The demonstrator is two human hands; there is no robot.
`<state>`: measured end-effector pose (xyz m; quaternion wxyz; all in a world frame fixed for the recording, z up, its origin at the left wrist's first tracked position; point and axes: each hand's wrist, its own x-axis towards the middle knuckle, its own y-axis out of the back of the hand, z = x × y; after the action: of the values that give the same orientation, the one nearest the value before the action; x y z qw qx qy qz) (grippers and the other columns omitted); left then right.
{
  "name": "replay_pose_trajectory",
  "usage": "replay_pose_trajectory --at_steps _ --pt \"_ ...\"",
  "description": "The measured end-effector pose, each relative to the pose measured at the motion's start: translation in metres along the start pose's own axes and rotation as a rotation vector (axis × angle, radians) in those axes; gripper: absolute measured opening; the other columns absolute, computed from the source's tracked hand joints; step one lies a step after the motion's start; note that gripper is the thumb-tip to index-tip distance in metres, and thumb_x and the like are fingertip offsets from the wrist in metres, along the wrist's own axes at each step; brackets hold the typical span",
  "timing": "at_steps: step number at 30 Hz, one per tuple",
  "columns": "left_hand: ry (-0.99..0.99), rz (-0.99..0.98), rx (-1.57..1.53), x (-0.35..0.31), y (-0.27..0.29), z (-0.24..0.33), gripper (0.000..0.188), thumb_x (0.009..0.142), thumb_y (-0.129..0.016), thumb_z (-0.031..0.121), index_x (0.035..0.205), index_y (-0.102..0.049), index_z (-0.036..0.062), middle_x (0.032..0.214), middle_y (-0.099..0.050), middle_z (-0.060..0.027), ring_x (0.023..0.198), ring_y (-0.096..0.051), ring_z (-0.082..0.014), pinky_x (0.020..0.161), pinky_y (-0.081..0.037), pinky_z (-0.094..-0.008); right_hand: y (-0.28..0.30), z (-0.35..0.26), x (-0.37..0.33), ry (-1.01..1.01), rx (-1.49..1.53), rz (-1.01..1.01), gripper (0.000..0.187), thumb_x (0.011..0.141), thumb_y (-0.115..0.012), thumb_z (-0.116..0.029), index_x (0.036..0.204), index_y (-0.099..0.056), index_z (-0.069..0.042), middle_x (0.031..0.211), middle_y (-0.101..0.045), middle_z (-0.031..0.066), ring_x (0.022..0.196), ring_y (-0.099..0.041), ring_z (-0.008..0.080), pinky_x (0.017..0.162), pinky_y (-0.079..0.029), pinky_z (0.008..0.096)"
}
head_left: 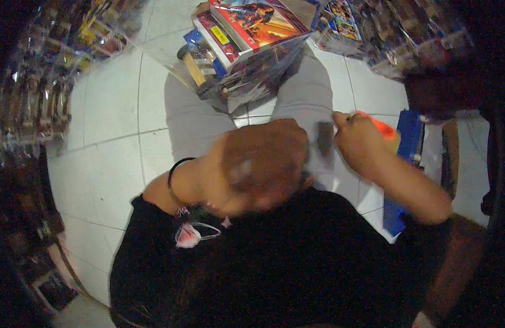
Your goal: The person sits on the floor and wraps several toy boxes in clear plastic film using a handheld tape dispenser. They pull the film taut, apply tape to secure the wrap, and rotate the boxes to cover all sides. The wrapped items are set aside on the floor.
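Note:
My left hand (266, 164) is raised close over my lap, its back smeared by motion. Its fingers are hidden or too blurred to show a grip. A dark band (173, 177) circles the left wrist. To the right, beside my thigh, my right hand (357, 139) is closed in a pinch. Whatever it may hold is too small to make out. Just behind it shows a bright orange thing (379, 127), partly covered by the hand. Beyond my knees stands a pile wrapped in clear plastic (247, 82). On top lies a red-and-white box (258, 27) with a picture cover and a yellow label (220, 35).
A long blue flat item (408, 142) lies on the white tiled floor (99, 164) at my right, partly under my forearm. Plastic-wrapped goods (42, 109) line the left side. More packages (345, 24) stand at the far right.

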<state>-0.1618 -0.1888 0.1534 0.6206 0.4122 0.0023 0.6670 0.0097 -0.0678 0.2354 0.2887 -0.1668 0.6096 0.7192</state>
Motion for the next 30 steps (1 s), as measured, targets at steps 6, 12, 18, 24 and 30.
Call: replay_pose_trajectory --at_steps 6,12,18,24,30 --pt "0.325 0.180 -0.239 0.005 0.018 -0.028 0.012 0.092 -0.052 0.012 0.087 -0.055 0.0014 0.077 -0.054 -0.0096 0.072 -0.053 -0.0212 0.069 -0.044 -0.0313 -0.125 0.048 0.007 -0.321 0.446 0.424 0.039 0.063 -0.075 -0.019 0.098 -0.065 -0.003 0.109 -0.054 0.0179 0.085 -0.064 0.0342 0.075 -0.053 0.0427" --pt "0.380 0.164 -0.241 -0.018 -0.011 -0.044 0.012 0.094 -0.051 0.014 0.095 -0.053 0.0028 0.083 -0.054 -0.0053 0.078 -0.052 -0.0143 0.072 -0.044 -0.0288 -0.288 0.079 0.008 -0.827 1.951 1.005 0.040 0.081 -0.065 -0.025 0.115 -0.058 -0.005 0.112 -0.061 0.0099 0.099 -0.060 0.0240 0.087 -0.049 0.0367" --pt "0.571 0.107 -0.492 -0.019 -0.020 -0.049 0.012 0.097 -0.048 0.016 0.098 -0.054 0.0050 0.086 -0.053 -0.0003 0.077 -0.049 -0.0082 0.070 -0.042 -0.0235 -0.414 -0.003 0.058 0.371 3.097 1.195 0.049 0.094 -0.039 -0.033 0.134 -0.043 -0.005 0.133 -0.049 0.0169 0.120 -0.050 0.0316 0.101 -0.041 0.0475" --pt "0.587 0.014 -0.557 -0.003 -0.041 -0.040 0.015 0.098 -0.046 0.016 0.100 -0.054 0.0039 0.085 -0.053 -0.0008 0.076 -0.049 -0.0086 0.070 -0.042 -0.0237 -0.431 -0.016 0.048 -0.771 2.755 0.923 0.041 0.096 -0.039 -0.025 0.129 -0.047 -0.003 0.121 -0.058 0.0144 0.103 -0.061 0.0281 0.085 -0.054 0.0457" --pt "0.577 -0.165 -0.709 0.005 -0.054 -0.040 0.024 0.101 -0.039 0.021 0.101 -0.054 0.0030 0.087 -0.052 -0.0016 0.076 -0.048 -0.0093 0.072 -0.042 -0.0242 -0.373 0.006 0.018 -1.360 1.060 0.695 0.047 0.083 -0.064 -0.026 0.122 -0.053 -0.001 0.112 -0.060 0.0148 0.094 -0.060 0.0281 0.077 -0.049 0.0395"
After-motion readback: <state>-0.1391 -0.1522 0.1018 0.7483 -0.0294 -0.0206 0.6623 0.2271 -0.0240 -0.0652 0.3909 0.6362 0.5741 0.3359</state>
